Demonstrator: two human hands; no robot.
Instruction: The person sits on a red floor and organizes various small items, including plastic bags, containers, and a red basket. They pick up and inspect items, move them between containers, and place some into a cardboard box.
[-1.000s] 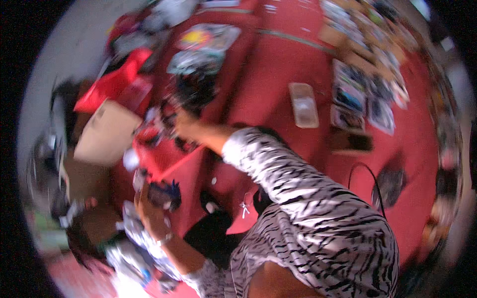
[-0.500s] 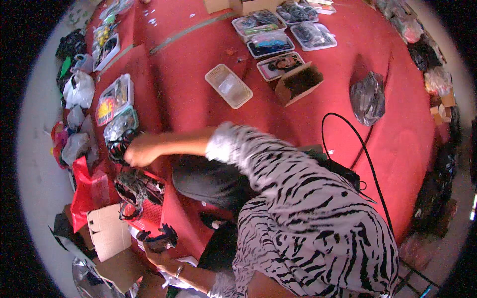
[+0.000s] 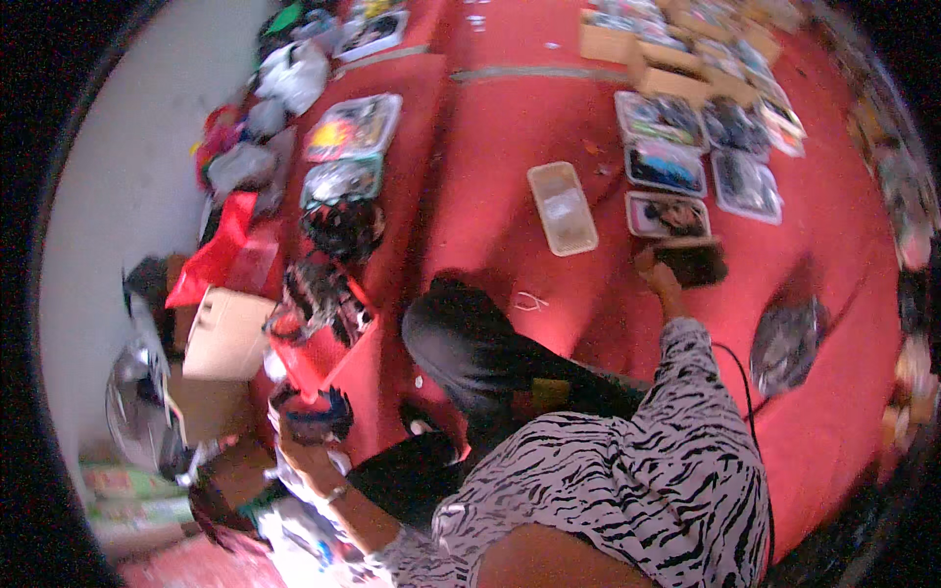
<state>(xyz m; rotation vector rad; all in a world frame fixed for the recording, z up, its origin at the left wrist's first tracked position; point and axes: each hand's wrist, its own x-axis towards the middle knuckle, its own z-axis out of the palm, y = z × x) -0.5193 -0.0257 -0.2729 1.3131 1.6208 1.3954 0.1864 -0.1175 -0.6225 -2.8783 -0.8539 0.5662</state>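
Note:
My right hand (image 3: 659,274) reaches far out to the right and grips the left end of a small open cardboard box (image 3: 698,263) with a dark inside; both are blurred. Just beyond the box lies a white tray (image 3: 668,215) with a picture-like item in it. At the lower left, my left hand (image 3: 306,459) holds a dark, irregular bundle (image 3: 319,414) whose kind I cannot make out. Close beyond it stands a red plastic basket (image 3: 328,365), heaped with dark, tangled pieces (image 3: 323,299). A black, glossy heap (image 3: 343,227) lies past the basket.
A cream basket (image 3: 564,209) lies on the red floor covering. Several filled trays (image 3: 665,169) and cartons (image 3: 676,83) stand at the far right. An open carton (image 3: 230,333) and a red bag (image 3: 218,257) are at left. A dark plastic bag (image 3: 787,343) and black cable lie at right.
My right hand has left the black heap at left, swung to the right and taken hold of the cardboard box. My left hand stays low at left with the dark bundle. The view has turned.

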